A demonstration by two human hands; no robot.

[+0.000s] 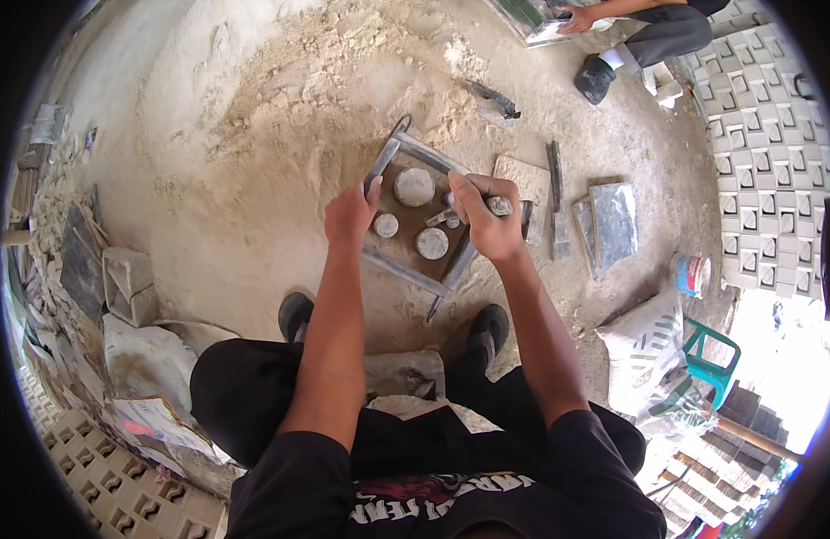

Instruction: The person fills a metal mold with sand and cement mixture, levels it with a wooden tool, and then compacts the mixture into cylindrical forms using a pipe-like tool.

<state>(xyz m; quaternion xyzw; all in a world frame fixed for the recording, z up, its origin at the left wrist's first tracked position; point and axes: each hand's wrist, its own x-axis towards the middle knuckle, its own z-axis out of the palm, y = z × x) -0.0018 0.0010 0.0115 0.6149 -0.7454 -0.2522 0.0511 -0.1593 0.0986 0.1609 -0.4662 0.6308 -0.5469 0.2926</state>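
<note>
On the dusty tan floor (pixel 217 251) between the feet lies a grey four-sided frame (pixel 431 153) packed with brown sand (pixel 406 241) around pale round discs (pixel 414 187), the left hand's (pixel 347 214) fingers gripping its left rim, the right hand's (pixel 492 216) closed around a small round-ended tool (pixel 499 206).

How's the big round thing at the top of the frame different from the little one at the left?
The big disc is clearly wider than the small disc. The big disc lies higher in the picture; the small disc lies lower and more to the left. Both are round, greyish and inside the same frame.
</note>
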